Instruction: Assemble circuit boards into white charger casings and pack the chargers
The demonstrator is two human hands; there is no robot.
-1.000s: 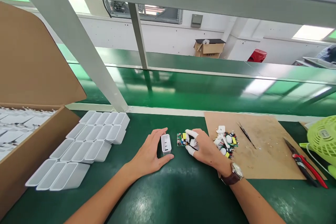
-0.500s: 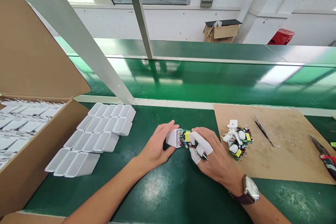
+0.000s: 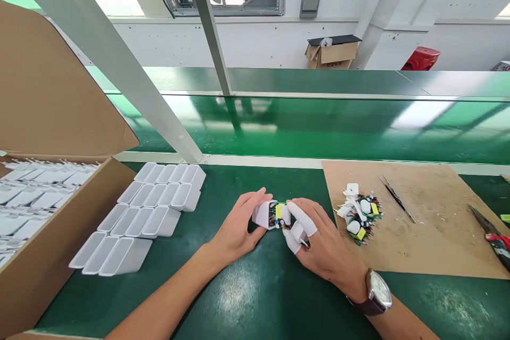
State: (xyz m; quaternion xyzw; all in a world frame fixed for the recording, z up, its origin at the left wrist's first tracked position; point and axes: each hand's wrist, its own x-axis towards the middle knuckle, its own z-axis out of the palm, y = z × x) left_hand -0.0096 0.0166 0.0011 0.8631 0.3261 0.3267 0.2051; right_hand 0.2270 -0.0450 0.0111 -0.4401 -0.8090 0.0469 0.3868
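Note:
My left hand [image 3: 243, 220] grips a white plastic housing [image 3: 261, 215] between thumb and fingers, its open end facing right. My right hand [image 3: 319, 234], with white finger cots on thumb and forefinger, pinches a small circuit board [image 3: 277, 214] carrying a yellow component. The board's left end sits at the mouth of the housing; how deep it reaches inside is hidden. A white plug-like part shows beneath the right fingers. To the left stand rows of empty white housings [image 3: 131, 252]. Several more circuit boards [image 3: 360, 215] with white parts lie heaped at right.
A brown board [image 3: 418, 255] on the green table bears tweezers [image 3: 398, 201] and red-handled pliers [image 3: 496, 239]. At far left an open cardboard box [image 3: 79, 212] holds rows of white parts. A slanted white post [image 3: 139, 74] rises behind the housings.
The circuit board has shifted slightly left toward the housing with my right hand. My left hand stays nearly in place. The whole view has tilted up a little.

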